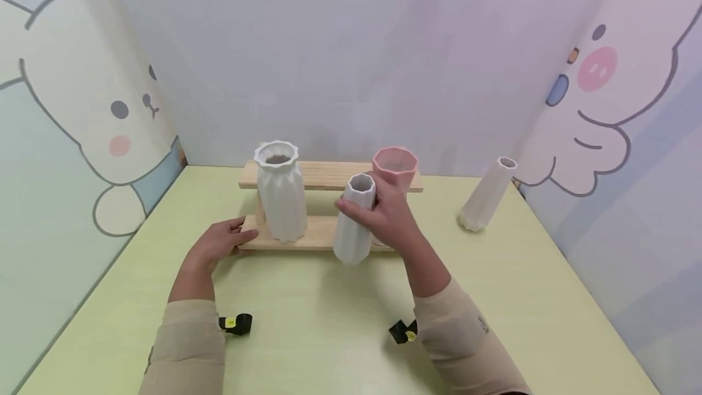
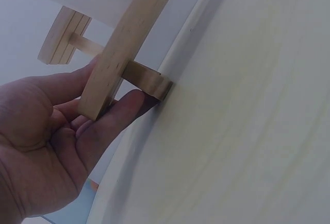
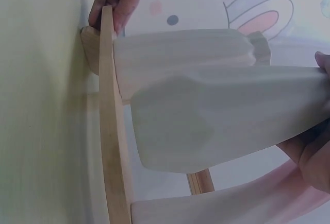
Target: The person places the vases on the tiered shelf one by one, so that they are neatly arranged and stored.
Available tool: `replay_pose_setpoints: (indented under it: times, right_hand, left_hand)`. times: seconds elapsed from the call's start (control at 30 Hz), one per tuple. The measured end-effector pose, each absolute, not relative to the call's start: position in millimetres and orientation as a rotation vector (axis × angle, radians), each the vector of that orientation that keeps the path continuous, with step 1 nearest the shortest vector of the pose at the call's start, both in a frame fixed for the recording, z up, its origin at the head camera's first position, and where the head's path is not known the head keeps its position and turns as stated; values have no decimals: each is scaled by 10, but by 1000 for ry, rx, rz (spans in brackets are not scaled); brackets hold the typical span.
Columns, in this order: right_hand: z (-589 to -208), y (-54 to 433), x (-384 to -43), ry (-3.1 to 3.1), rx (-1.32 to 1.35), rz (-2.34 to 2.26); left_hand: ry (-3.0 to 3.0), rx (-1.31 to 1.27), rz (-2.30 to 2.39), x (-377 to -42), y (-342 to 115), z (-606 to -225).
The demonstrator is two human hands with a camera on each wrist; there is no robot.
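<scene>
A two-tier wooden rack (image 1: 323,231) stands near the back wall. At its left end my left hand (image 1: 216,242) grips the lower board; the left wrist view shows fingers and thumb around the board end (image 2: 103,82). My right hand (image 1: 392,215) holds a white faceted vase (image 1: 353,239) by its upper part, in front of the rack. In the right wrist view this vase's base (image 3: 165,126) appears apart from the lower board. A white fluted vase (image 1: 282,206) with a wavy rim stands on the rack's left side. Partly hidden behind my right hand is a pink-topped vase (image 1: 404,180) at the right.
A slim white vase (image 1: 487,197) stands on the yellow-green table (image 1: 312,334), right of the rack. Walls with cartoon animals enclose the table at the back and both sides. Black straps (image 1: 237,323) show beside the sleeves.
</scene>
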State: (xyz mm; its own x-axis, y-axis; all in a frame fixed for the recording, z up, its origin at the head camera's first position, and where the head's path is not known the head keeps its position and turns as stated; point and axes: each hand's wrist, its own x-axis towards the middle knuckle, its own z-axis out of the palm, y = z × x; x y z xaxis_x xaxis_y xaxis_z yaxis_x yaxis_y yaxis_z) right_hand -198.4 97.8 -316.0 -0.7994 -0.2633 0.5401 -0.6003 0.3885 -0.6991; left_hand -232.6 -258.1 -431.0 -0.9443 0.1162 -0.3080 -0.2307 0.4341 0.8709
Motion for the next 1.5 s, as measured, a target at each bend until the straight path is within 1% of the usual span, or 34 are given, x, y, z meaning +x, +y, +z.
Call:
replay_pose_setpoints:
  times: [0.23, 0.57, 0.83, 1.1, 1.5]
  right_hand:
    - [-3111, 872, -2073, -2318, 692, 1395]
    - [-3128, 735, -2094, -2367, 645, 1385]
    - [-3005, 632, -2173, -2397, 631, 1345]
    - [-2877, 564, -2260, -2364, 672, 1509]
    - [-2799, 487, -2339, -2357, 612, 1484]
  left_hand:
    - [2373, -118, 1505, -2298, -2581, -4310]
    - [2368, -120, 1507, -2279, -2598, -4330]
    - [2365, -101, 1529, -2327, -2618, -4345]
    - [2365, -121, 1518, -2339, -2601, -4360]
    - [2363, -117, 1532, -2351, -2596, -4375]
